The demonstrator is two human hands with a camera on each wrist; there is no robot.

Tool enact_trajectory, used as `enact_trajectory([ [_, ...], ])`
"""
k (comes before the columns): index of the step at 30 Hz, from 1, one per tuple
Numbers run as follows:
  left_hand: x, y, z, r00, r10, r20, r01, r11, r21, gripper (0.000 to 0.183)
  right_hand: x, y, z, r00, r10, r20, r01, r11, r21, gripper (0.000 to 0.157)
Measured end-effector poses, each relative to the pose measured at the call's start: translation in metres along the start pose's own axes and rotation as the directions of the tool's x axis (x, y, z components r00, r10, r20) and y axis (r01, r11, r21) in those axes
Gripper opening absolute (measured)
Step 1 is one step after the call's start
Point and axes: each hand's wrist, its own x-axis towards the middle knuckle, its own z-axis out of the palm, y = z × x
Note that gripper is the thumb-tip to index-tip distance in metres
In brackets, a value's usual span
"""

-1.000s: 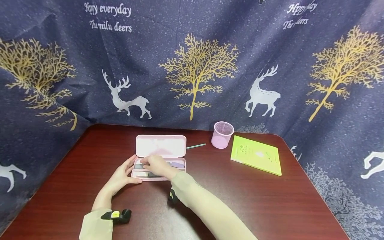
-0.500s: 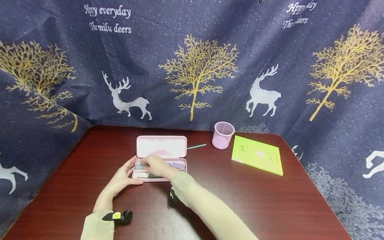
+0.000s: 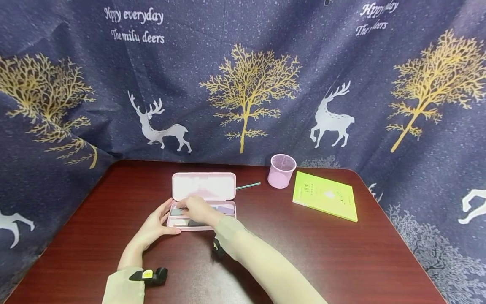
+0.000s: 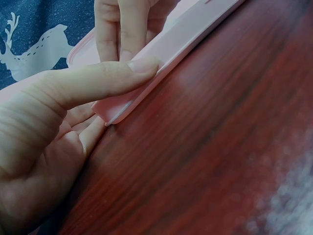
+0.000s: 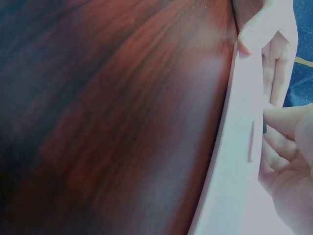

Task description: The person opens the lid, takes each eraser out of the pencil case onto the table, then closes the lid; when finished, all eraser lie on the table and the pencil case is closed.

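A pink pencil case point(image 3: 203, 185) lies open on the table, its lid tipped back. My left hand point(image 3: 153, 226) grips its left end, thumb point(image 4: 122, 78) along the front wall and fingers round the end. My right hand point(image 3: 199, 209) reaches down into the case from above. Its thumb and fingers pinch a small grey block point(image 3: 176, 211) in the back left part; a dark bit of it shows by the thumb in the right wrist view. A white block point(image 3: 180, 222) lies in the front part and a purple block point(image 3: 226, 210) at the back right. My right hand hides the middle.
A thin green stick point(image 3: 248, 185) lies just right of the lid. Further right stand a pink mesh pen holder point(image 3: 282, 171) and a yellow-green book point(image 3: 325, 195) lying flat. A dark patterned cloth point(image 3: 243, 84) hangs behind the table point(image 3: 303, 253).
Both hands stay at the case in nearly the same pose. The whole head view shifts only slightly.
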Motion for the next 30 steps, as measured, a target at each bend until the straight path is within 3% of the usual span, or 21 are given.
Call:
enact_trajectory([
  [12,-0.002,0.002,0.001,1.000,-0.003,-0.002,0.003,1.000,-0.005,0.109,0.002,-0.003,0.004,0.999,0.014,-0.034,-0.014,1.000,-0.010,0.023],
  [30,0.002,0.001,0.000,1.000,-0.017,0.002,0.017,1.000,0.008,0.109,-0.009,-0.002,-0.009,0.992,0.109,-0.069,-0.095,0.978,0.188,0.022],
])
